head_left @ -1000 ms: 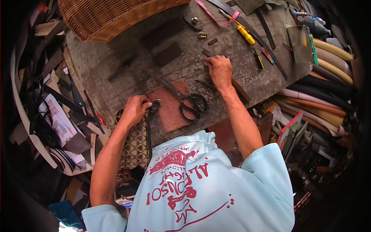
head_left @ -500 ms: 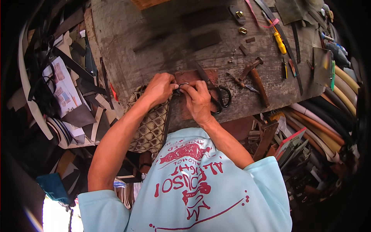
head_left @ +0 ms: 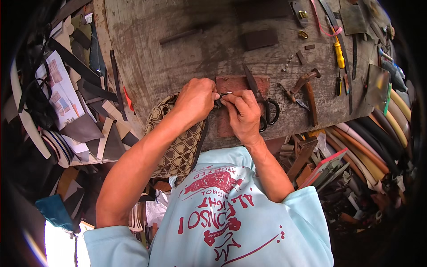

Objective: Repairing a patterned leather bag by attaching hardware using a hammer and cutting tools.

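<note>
It's a workshop — scuffed bench [head_left: 147, 62], scissors [head_left: 259, 95], hammer [head_left: 311, 102], rolled sheet material [head_left: 365, 149]

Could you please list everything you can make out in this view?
Worktable: one, grey-brown, upper centre
Small ringed piece: one, black with silver, centre
Scissors: one pair, black-handled, near centre
Slab: one, reddish, under the scissors
Patterned fabric: one, brown and cream, left of centre
Worn tools: several, brown, right of the scissors
Yellow-handled tool: one, upper right
Metal fittings: two, gold-coloured, upper right
Flat pieces: two, dark brown, top
Material rolls: many, mixed colours, right
Scraps: many, mixed colours, left
Printed sheet: at least one, white, left
Shirt: one, light blue, red print, bottom
Left hand: one, bare, at the ringed piece
Right hand: one, bare, at the ringed piece
</note>
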Action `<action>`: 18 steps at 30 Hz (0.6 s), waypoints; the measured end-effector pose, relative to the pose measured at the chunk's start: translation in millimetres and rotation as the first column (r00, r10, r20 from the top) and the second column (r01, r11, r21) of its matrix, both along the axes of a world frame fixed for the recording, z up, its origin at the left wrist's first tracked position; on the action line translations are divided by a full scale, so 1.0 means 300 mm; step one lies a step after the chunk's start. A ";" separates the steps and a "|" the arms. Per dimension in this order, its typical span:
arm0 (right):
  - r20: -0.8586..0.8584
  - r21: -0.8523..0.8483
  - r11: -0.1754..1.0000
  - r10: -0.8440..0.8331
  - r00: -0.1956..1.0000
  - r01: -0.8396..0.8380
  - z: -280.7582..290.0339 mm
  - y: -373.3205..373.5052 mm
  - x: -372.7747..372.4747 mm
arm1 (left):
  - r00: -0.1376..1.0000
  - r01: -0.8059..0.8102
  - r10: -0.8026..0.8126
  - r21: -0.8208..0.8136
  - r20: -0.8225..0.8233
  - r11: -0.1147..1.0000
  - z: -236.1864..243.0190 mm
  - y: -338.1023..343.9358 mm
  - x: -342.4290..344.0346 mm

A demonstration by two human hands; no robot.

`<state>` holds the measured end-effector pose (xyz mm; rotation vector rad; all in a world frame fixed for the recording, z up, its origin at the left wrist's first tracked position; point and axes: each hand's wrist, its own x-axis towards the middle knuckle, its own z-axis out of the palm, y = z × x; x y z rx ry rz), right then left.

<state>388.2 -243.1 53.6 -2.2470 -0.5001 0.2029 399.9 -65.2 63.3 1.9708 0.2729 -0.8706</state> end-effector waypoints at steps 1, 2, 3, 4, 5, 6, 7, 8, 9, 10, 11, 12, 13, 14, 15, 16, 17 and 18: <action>-0.016 0.015 1.000 0.001 1.000 -0.001 0.000 -0.001 0.002 | 1.000 -0.004 0.005 -0.002 0.009 1.000 0.002 0.000 0.000; -0.019 0.012 1.000 0.004 1.000 -0.004 -0.001 -0.002 0.002 | 1.000 -0.008 0.008 -0.004 0.006 1.000 0.003 0.000 0.000; -0.030 0.019 1.000 0.003 1.000 -0.002 -0.003 -0.003 0.000 | 1.000 -0.003 0.003 0.004 0.007 1.000 0.006 -0.001 -0.001; -0.040 0.027 1.000 0.002 0.999 -0.001 -0.006 -0.004 -0.001 | 1.000 0.002 -0.002 0.014 0.009 1.000 0.005 -0.001 -0.003; -0.042 0.025 1.000 0.005 0.999 -0.004 -0.005 -0.003 0.001 | 1.000 -0.002 0.002 0.012 0.007 1.000 -0.001 -0.001 -0.007; -0.051 0.023 1.000 0.002 0.999 -0.001 -0.001 -0.002 0.003 | 0.999 -0.021 0.021 -0.002 0.034 1.000 -0.010 -0.003 -0.014; -0.060 0.021 1.000 -0.002 0.998 0.003 0.001 -0.002 0.005 | 0.997 -0.038 0.039 -0.016 0.060 0.999 -0.016 -0.005 -0.018; -0.062 0.019 1.000 0.001 0.998 0.000 0.001 -0.003 0.007 | 0.997 -0.041 0.042 -0.018 0.058 0.999 -0.018 -0.005 -0.020; -0.074 0.026 1.000 0.001 0.997 0.001 0.001 -0.005 0.010 | 0.997 -0.037 0.037 -0.013 0.065 0.999 -0.019 -0.007 -0.021; -0.086 0.032 0.999 0.001 0.996 0.002 0.000 -0.004 0.011 | 0.997 -0.032 0.032 -0.007 0.072 0.999 -0.021 -0.006 -0.021; -0.087 0.032 1.000 0.002 0.996 0.001 0.000 -0.002 0.014 | 0.997 -0.033 0.034 -0.008 0.071 0.999 -0.024 -0.006 -0.021; -0.099 0.029 1.000 -0.002 0.995 0.005 0.003 0.000 0.018 | 0.998 -0.021 0.022 -0.007 0.066 1.000 -0.028 -0.005 -0.020; -0.110 0.026 1.000 -0.006 0.994 0.009 0.006 0.002 0.022 | 0.998 -0.010 0.010 -0.007 0.061 1.000 -0.031 -0.006 -0.020; -0.111 0.024 1.000 -0.005 0.994 0.008 0.011 0.005 0.023 | 0.998 -0.011 0.011 -0.008 0.061 1.000 -0.032 -0.007 -0.022; -0.149 -0.007 1.000 -0.021 0.989 0.020 0.017 0.009 0.021 | 0.996 -0.015 0.015 0.001 0.087 1.000 -0.033 -0.007 -0.027; -0.186 -0.039 0.999 -0.038 0.982 0.032 0.024 0.014 0.020 | 0.993 -0.018 0.017 0.010 0.115 1.000 -0.032 -0.005 -0.027; -0.185 -0.041 0.999 -0.040 0.982 0.033 0.031 0.017 0.021 | 0.993 -0.017 0.016 0.008 0.115 1.000 -0.029 -0.004 -0.023; -0.198 -0.084 0.996 -0.043 0.979 0.027 0.038 0.021 0.022 | 0.995 -0.012 0.013 -0.008 0.097 1.000 -0.023 -0.001 -0.017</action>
